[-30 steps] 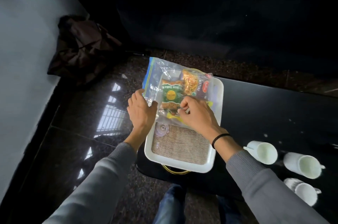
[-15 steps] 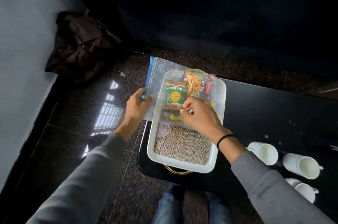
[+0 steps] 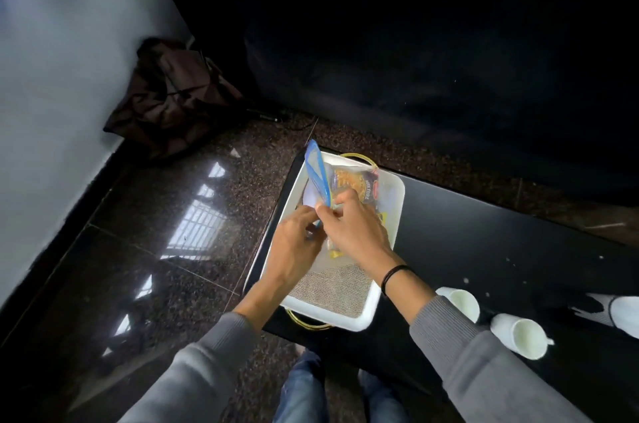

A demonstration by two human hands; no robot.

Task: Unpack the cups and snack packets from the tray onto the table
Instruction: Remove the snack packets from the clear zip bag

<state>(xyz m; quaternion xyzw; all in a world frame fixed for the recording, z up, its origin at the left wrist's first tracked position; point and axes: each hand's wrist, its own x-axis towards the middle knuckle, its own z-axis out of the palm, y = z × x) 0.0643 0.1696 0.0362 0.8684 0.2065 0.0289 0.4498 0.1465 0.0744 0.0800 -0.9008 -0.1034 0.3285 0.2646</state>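
A white tray with a woven mat in it sits at the left end of the black table. Over the tray, a clear zip bag with a blue seal strip stands on edge. Snack packets show through the bag. My left hand and my right hand meet at the bag's near end, both pinching it by the blue strip. Two white cups lie on their sides on the table to the right of the tray.
A third white cup lies at the right edge. A dark bag slumps on the glossy floor against the white wall. Beyond the table stands a large dark sofa-like mass. My legs in jeans show below the table's near edge.
The zip bag has turned from lying flat across the tray's left rim to standing on edge. My left hand has moved right and met my right hand at the blue strip.
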